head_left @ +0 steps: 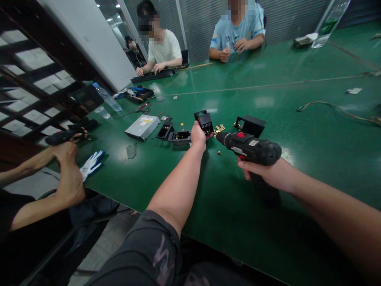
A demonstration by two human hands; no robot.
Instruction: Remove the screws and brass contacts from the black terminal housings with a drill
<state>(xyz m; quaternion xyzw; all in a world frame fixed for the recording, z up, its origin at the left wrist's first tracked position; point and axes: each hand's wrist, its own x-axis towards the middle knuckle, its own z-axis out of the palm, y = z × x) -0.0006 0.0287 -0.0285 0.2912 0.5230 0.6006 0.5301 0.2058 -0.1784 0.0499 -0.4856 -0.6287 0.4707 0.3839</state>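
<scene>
My left hand (199, 136) is closed around a black plastic housing (204, 121) with slots in its face, raised a little over the table. In my right hand (268, 172) is a black cordless drill (250, 147) with red buttons, its chuck pointing left toward the housing. Whether the bit touches the housing I cannot tell. Several brass pieces (219, 128) show by the chuck's front. A small brass part (219, 152) lies on the table below it. Behind the drill rests another black housing (251, 124), and an open black box (180, 138) sits left of my left hand.
On the green table (166, 171) lie a silver disc drive (143, 127), a white-and-blue glove (91, 163) and a loose cable (336, 104). At left a co-worker's hands (67, 149) hold another drill (61, 137). Two people sit across the table; a plastic bottle (330, 26) stands far right.
</scene>
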